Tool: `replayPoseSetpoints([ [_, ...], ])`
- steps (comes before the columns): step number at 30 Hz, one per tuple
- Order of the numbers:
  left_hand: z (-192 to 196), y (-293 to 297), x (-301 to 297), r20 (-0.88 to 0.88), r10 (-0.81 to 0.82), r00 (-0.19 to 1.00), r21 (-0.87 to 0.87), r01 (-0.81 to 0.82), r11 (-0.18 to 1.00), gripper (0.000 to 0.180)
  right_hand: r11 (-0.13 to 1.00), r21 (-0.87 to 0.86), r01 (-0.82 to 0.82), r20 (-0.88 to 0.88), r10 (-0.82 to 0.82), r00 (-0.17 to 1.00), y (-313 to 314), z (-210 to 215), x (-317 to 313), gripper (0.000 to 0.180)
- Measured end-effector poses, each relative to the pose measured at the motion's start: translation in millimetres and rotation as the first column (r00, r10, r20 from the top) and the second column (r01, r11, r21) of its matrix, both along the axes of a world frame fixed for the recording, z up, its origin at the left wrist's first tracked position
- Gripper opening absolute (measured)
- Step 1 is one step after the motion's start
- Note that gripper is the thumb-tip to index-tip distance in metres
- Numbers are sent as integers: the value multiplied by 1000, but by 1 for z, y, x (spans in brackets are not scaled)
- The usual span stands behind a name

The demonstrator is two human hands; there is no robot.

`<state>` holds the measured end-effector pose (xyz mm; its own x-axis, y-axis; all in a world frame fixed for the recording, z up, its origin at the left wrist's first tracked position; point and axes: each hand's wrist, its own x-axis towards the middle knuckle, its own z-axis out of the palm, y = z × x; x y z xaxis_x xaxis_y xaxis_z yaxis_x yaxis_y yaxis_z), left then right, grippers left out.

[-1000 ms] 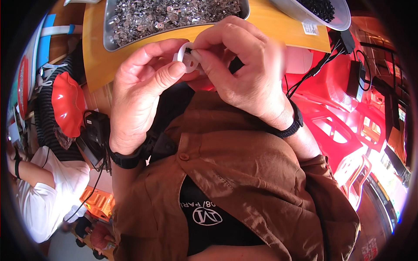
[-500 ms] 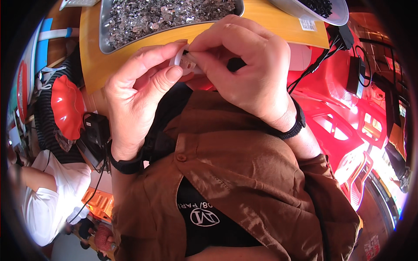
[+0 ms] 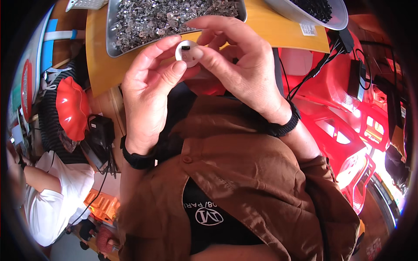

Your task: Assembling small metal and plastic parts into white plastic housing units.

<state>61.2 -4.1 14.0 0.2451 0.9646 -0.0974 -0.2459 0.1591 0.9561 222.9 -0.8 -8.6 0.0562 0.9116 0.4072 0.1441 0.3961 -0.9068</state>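
Note:
A small white round plastic part (image 3: 183, 55) is held up near the table's front edge, its open face showing. Near its upper rim sits a small black piece (image 3: 186, 48). My left hand (image 3: 146, 89) grips the part's left side between thumb and fingertips. From the right, the thumb of my right hand (image 3: 246, 76) presses on the part's right side. The right index finger stretches out above it, and other right fingers curl behind, partly hidden. Just beyond the hands is a metal tray (image 3: 111, 41) full of small shiny metal pieces.
A whitish bowl (image 3: 342, 19) of small black pieces stands on the yellow tabletop (image 3: 98, 65) at the far right. Red plastic chairs (image 3: 335, 126) and dark cables (image 3: 322, 61) are to the right. At left are a red wavy-edged dish (image 3: 70, 108) and a person in white (image 3: 61, 195).
The white part has turned so its face and the black piece show. My right index finger has lifted from its rim and straightened, while the thumb stays on the part.

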Motion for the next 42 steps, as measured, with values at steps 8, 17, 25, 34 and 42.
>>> replayPoseSetpoints([
  [8,3,-2,-1,0,-25,1000,103,25,994,31,846,-425,-323,-479,93,873,-7,8,5,26],
  [17,8,-3,-4,-173,-62,983,120,83,989,28,854,-418,-308,-462,92,882,-8,14,2,15],
  [25,16,2,0,-215,-34,976,124,61,990,18,902,-358,-241,-389,90,917,-10,13,1,12],
  [34,12,-1,10,-234,93,968,302,-18,953,13,909,-300,-290,-456,131,880,-13,18,3,15],
  [42,15,-1,9,-264,90,960,318,-1,948,12,914,-285,-289,-508,112,854,-13,16,3,13],
])
